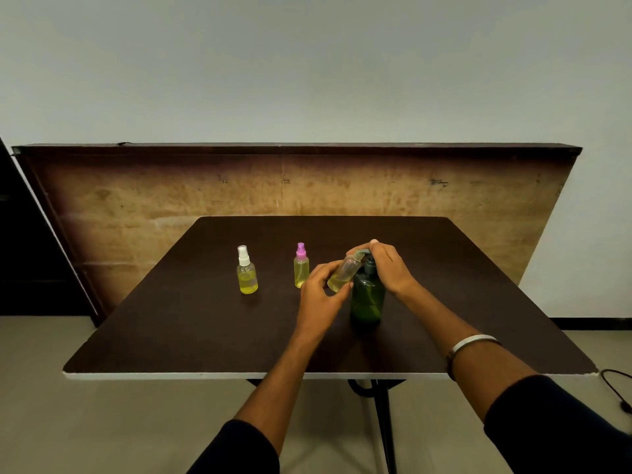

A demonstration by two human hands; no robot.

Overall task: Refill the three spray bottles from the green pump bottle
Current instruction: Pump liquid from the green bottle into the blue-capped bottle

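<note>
The green pump bottle point(368, 295) stands upright on the dark table point(191, 323), right of centre. My right hand point(388, 265) rests on top of its pump head, fingers curled over it. My left hand point(319, 292) holds a small uncapped clear spray bottle point(343, 273) tilted, its open neck up against the pump spout; a little yellow liquid lies in its lower end. A spray bottle with a white cap point(246, 273) stands at the left, holding yellow liquid. A pink-capped spray bottle point(301, 266) stands between it and my hands.
A brown wooden board point(171, 193) leans against the wall behind the table. The table's white front edge point(171, 375) runs below my forearms. A black cable point(615, 388) lies on the floor at the right.
</note>
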